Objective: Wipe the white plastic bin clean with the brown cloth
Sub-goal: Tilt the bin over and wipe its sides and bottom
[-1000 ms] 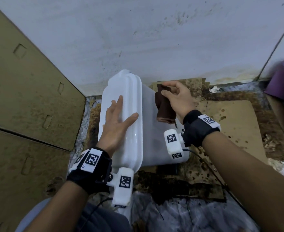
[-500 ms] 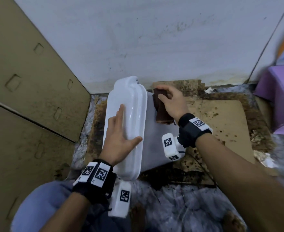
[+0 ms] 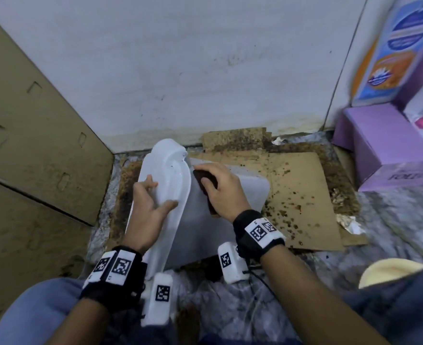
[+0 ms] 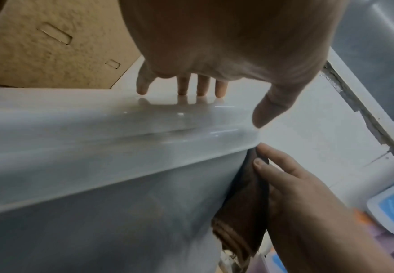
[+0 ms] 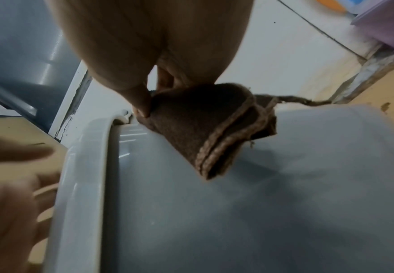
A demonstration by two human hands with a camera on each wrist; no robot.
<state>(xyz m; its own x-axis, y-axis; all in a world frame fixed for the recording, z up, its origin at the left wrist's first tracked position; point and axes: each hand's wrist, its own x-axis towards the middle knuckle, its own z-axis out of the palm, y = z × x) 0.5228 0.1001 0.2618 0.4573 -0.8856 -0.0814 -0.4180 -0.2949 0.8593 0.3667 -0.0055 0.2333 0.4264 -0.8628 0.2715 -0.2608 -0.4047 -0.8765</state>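
The white plastic bin (image 3: 195, 220) lies on its side on stained cardboard, its wide rim (image 3: 165, 185) facing left. My left hand (image 3: 150, 202) rests flat on that rim with fingers spread; in the left wrist view its fingertips (image 4: 184, 90) touch the glossy rim (image 4: 121, 125). My right hand (image 3: 222, 190) holds the folded brown cloth (image 3: 205, 181) against the bin's side wall, just under the rim. In the right wrist view the thumb (image 5: 142, 105) pinches the cloth (image 5: 202, 129) on the grey-white wall (image 5: 284, 184). The left wrist view shows the cloth (image 4: 245, 212) hanging beneath the fingers.
A brown cardboard panel (image 3: 31, 150) stands close on the left and a white wall (image 3: 205, 70) behind. Stained cardboard sheets (image 3: 302, 195) cover the floor to the right. Purple boxes (image 3: 384, 145) and a blue-orange package (image 3: 392, 46) stand at the far right.
My right hand has pushed the cloth up along the bin's side toward the rim. The left hand stays on the rim. The head view has shifted, bringing the purple boxes into sight.
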